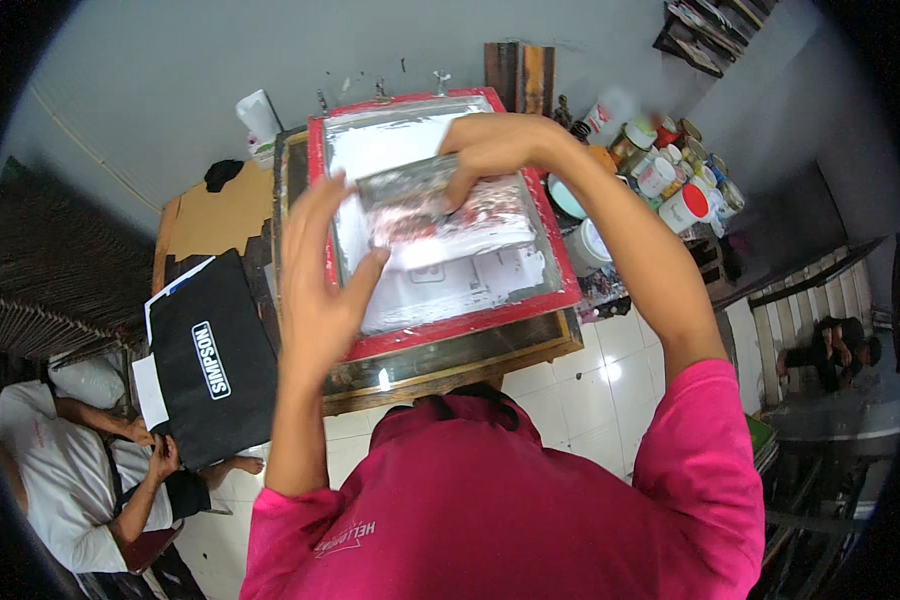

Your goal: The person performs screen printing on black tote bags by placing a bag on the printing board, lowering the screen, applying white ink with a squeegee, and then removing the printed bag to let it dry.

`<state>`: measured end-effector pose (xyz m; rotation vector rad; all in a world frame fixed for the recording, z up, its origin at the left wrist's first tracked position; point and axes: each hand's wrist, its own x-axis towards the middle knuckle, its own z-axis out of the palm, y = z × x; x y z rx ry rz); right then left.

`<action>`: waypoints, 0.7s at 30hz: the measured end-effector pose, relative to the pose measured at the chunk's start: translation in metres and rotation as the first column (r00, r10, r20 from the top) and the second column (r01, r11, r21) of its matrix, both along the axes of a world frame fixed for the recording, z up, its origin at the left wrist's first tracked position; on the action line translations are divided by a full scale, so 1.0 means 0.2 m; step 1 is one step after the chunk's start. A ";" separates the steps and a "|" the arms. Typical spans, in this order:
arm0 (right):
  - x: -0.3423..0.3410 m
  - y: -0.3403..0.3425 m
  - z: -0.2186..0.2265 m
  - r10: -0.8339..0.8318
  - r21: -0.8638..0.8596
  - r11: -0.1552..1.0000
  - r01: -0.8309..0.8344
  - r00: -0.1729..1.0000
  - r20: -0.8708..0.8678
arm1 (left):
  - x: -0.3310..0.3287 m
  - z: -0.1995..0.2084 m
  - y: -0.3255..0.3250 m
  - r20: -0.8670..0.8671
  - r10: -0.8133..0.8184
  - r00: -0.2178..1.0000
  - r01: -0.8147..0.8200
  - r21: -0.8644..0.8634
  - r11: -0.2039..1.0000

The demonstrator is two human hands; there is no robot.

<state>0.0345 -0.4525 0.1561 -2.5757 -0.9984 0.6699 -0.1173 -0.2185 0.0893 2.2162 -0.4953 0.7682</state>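
A red-framed printing screen (454, 326) lies before me, its mesh smeared with white ink around the edges. Across the mesh, a wide squeegee (495, 215) is tilted, blurred by motion, its face stained grey and red with white ink along the lower edge. My right hand (500, 150) grips it from above, fingers bent over its face. Beside its left end, my left hand (325, 270) is spread, thumb apart from the fingers; whether it touches the squeegee is unclear. Below the squeegee, a faint outlined design (428, 273) shows on the mesh.
Beneath the screen is a wood-edged glass table (440, 373). Several ink tubs and jars (685, 207) crowd the right. At left, a person (80, 470) sits holding a black printed cloth (220, 365). Another person (838, 350) sits far right. A white bottle (259, 115) stands behind.
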 end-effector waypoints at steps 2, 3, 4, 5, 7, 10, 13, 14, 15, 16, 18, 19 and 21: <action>0.01 0.08 0.00 0.134 -0.057 0.989 -0.134 0.991 0.003 | 0.12 0.13 -0.04 -0.241 -0.034 0.970 0.075 0.160 0.984; 0.02 0.10 0.00 0.204 -0.089 0.975 -0.203 0.979 0.002 | 0.16 0.20 -0.08 -0.571 -0.104 0.814 0.122 -0.006 0.993; -0.01 0.10 0.03 0.208 -0.102 0.973 -0.206 0.978 0.008 | 0.22 0.18 -0.10 -0.644 -0.166 0.747 0.169 -0.058 0.984; -0.05 0.10 0.08 0.211 -0.114 0.971 -0.208 0.977 0.015 | 0.28 0.15 -0.10 -0.706 -0.229 0.670 0.210 -0.115 0.971; -0.03 0.03 0.07 0.192 -0.039 0.981 -0.188 0.975 0.116 | 0.32 0.05 -0.11 -0.708 -0.254 0.659 0.211 -0.150 0.966; 0.16 -0.34 -0.01 -0.063 0.294 0.956 -0.024 0.957 0.285 | 0.26 -0.12 -0.10 -0.613 -0.200 0.764 0.022 -0.285 0.958; 0.23 -0.90 -0.30 -0.050 -0.266 0.946 0.184 0.896 0.441 | 0.15 -0.15 -0.13 -0.621 -0.213 0.754 -0.177 -0.505 0.845; 0.28 -1.15 -0.52 -0.046 -0.495 0.829 0.260 0.914 0.403 | 0.14 -0.17 -0.16 -0.595 -0.229 0.770 -0.197 -0.563 0.802; 0.26 -1.22 -0.59 0.024 -0.643 0.731 0.228 0.933 0.358 | 0.11 -0.21 -0.15 -0.571 -0.210 0.793 -0.242 -0.613 0.752; 0.19 -1.26 -0.65 0.086 -0.772 0.606 0.193 0.949 0.304 | 0.08 -0.25 -0.14 -0.546 -0.191 0.816 -0.281 -0.662 0.695; 0.12 -1.39 -0.78 0.000 -0.746 0.630 0.218 0.960 0.280 | 0.05 -0.30 -0.17 -0.505 -0.232 0.831 -0.284 -0.745 0.603; 0.09 -1.43 -0.81 -0.014 -0.675 0.698 0.239 0.947 0.322 | 0.04 -0.31 -0.20 -0.491 -0.232 0.839 -0.293 -0.770 0.567; 0.04 -1.51 -0.86 -0.062 -0.513 0.813 0.276 0.916 0.395 | 0.04 -0.34 -0.27 -0.468 -0.264 0.843 -0.300 -0.818 0.491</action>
